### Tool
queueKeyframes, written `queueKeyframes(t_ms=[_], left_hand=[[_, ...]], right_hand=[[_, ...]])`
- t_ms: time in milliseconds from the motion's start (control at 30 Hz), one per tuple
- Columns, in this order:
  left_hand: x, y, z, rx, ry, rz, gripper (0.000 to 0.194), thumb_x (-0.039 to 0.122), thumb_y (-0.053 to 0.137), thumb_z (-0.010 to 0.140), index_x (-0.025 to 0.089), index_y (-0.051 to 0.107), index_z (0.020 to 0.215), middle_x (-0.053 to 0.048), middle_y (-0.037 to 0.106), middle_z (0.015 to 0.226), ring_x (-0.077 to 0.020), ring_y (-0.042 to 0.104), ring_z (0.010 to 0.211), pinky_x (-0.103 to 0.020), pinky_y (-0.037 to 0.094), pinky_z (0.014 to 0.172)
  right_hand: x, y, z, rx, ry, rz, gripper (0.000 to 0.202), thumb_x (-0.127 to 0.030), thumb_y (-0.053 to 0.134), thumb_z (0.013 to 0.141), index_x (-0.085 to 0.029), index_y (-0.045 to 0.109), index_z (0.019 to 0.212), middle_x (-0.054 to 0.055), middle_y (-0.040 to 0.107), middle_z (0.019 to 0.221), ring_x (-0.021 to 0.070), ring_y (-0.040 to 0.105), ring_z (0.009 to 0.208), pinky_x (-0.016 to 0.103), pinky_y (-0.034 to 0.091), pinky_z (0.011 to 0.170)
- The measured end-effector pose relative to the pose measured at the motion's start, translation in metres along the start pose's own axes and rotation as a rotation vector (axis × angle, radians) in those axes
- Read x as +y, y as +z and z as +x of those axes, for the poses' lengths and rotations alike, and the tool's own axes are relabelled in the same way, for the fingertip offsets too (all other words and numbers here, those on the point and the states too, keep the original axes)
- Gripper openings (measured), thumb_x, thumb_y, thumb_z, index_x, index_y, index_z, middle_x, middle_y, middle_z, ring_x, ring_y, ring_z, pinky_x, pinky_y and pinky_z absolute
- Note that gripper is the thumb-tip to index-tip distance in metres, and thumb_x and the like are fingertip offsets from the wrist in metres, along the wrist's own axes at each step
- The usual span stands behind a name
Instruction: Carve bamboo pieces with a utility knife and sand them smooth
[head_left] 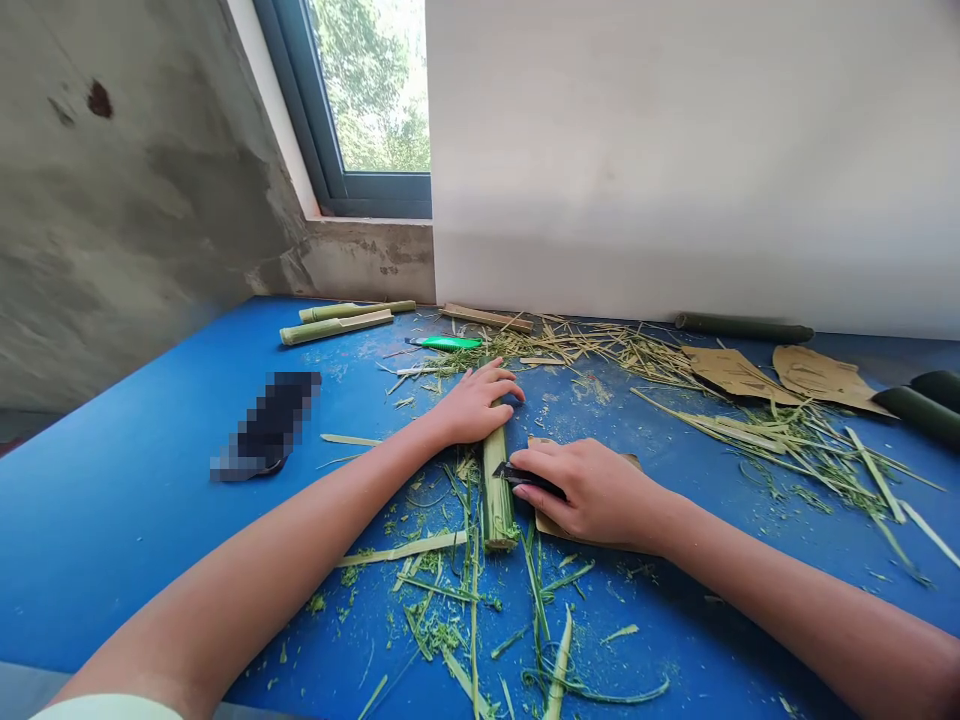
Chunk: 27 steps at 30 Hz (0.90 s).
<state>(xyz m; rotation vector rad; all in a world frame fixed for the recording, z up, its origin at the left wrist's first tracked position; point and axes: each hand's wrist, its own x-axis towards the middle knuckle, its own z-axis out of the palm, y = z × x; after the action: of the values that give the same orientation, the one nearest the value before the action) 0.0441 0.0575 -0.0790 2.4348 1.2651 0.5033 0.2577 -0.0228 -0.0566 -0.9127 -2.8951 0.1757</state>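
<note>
A green bamboo piece (pixel 496 500) lies lengthwise on the blue table (pixel 165 430), its near end frayed and partly peeled. My left hand (pixel 480 400) is wrapped over its far part, fingers bent around it. My right hand (pixel 585 485) grips a dark cutter (pixel 536 480), whose tip meets the right side of the bamboo near its middle. Beneath my right hand lies a piece of brown cardboard (pixel 559 528), partly covered by the hand. Green shavings (pixel 442 630) and thin strips surround the near end of the bamboo.
A green cutter (pixel 448 343) lies beyond my left hand. Two cut bamboo pieces (pixel 337 325) are at the back left, above a pixelated dark object (pixel 274 425). Bamboo strips (pixel 637 350), cardboard pieces (pixel 821 372) and dark green tubes (pixel 742 327) lie at the back and right.
</note>
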Motion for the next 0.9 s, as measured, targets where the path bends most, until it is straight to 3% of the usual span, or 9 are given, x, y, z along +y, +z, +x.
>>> queueKeyframes(t_ms=[433, 667, 800, 900], left_hand=[[-0.001, 0.0, 0.002, -0.01, 0.005, 0.001, 0.039, 0.023, 0.048, 0.089, 0.029, 0.068, 0.121, -0.002, 0.051, 0.154, -0.0248, 0.019, 0.159, -0.052, 0.013, 0.131], [0.001, -0.004, 0.0, -0.053, 0.01, 0.02, 0.04, 0.023, 0.046, 0.092, 0.03, 0.065, 0.127, -0.001, 0.048, 0.156, -0.0258, 0.016, 0.159, -0.054, 0.012, 0.13], [0.0, -0.003, -0.003, -0.03, 0.012, 0.013, 0.039, 0.025, 0.046, 0.093, 0.029, 0.065, 0.127, -0.002, 0.048, 0.157, -0.0256, 0.017, 0.159, -0.053, 0.012, 0.131], [-0.001, -0.002, -0.004, -0.003, 0.031, 0.014, 0.037, 0.026, 0.047, 0.094, 0.028, 0.066, 0.126, -0.002, 0.05, 0.155, -0.0271, 0.019, 0.159, -0.053, 0.013, 0.131]], right_hand=[[0.0, 0.0, -0.01, -0.047, -0.115, 0.065, 0.028, -0.042, 0.041, 0.107, -0.023, 0.061, 0.11, 0.004, 0.07, 0.094, 0.0184, 0.059, 0.076, 0.033, 0.029, 0.062], [-0.021, -0.001, -0.023, -0.136, -0.295, 0.098, 0.031, -0.043, 0.04, 0.105, -0.023, 0.062, 0.099, 0.002, 0.068, 0.085, 0.0164, 0.057, 0.068, 0.034, 0.027, 0.057], [-0.017, -0.004, -0.027, -0.019, -0.278, 0.156, 0.03, -0.042, 0.04, 0.103, -0.02, 0.061, 0.108, 0.004, 0.069, 0.087, 0.0175, 0.06, 0.071, 0.033, 0.03, 0.059], [-0.008, -0.007, -0.023, 0.08, -0.153, 0.155, 0.03, -0.041, 0.041, 0.103, -0.019, 0.059, 0.113, 0.005, 0.071, 0.091, 0.0194, 0.063, 0.076, 0.032, 0.034, 0.063]])
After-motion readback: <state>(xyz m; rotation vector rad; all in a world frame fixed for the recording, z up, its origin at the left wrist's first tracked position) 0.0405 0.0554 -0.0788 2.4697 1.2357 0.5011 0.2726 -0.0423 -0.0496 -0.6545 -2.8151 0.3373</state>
